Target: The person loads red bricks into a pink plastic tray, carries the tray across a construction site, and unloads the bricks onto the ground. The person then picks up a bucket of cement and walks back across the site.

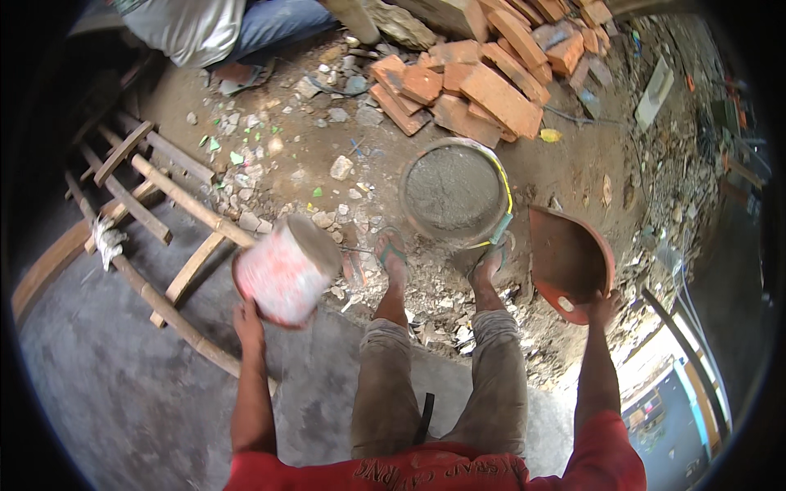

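My left hand (249,321) is closed on the edge of a white and reddish bucket (282,274), tipped on its side and smeared by motion. Its grey end faces away from me. On the right, my right hand (604,309) grips the rim of an orange half-round scoop (571,258) near its handle hole; the scoop's hollow is dusty with grey. Between the two, just beyond my feet, stands a round bucket (454,192) filled with wet grey mortar, a yellow handle with a green grip lying along its right side. Neither hand touches it.
A heap of orange bricks (491,78) lies ahead. To the left a bamboo ladder (192,196) rests over the grey concrete floor (147,368). Stone rubble (442,319) covers the ground around my feet. Another person in jeans (282,29) crouches at the upper left.
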The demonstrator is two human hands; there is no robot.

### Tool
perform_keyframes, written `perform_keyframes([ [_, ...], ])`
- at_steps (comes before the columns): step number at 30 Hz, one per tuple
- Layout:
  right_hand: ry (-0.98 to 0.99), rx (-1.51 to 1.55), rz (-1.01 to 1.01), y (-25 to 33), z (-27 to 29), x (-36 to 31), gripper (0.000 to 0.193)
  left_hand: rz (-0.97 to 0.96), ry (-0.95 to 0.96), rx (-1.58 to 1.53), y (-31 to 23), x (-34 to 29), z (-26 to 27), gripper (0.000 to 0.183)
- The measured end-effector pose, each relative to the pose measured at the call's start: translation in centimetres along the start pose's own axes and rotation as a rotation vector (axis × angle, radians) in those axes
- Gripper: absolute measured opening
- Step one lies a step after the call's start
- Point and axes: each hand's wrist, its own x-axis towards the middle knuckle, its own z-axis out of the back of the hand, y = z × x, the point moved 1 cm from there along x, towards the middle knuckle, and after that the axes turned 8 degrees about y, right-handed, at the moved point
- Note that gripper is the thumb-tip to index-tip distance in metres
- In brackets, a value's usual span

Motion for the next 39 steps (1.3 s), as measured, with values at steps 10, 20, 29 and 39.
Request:
perform_keyframes([
  [10,0.734,1.458,0.067,42.2,6.5,-8.6,0.037,0.206,-0.106,-0.086,9.8,-25.2,-0.2,0.033],
  [20,0.759,1.351,0.044,54.9,13.9,-13.6,0.050,0.006,-0.112,-0.002,12.2,-26.7,1.6,0.029],
  [29,0.805,1.424,0.122,64.1,18.1,-18.0,0.055,-0.275,-0.016,0.080,10.8,-26.3,4.2,0.029],
  [39,0.988,1.507,0.349,74.0,6.8,-14.1,0.090,-0.594,0.049,0.288,5.9,-26.7,3.2,0.033],
])
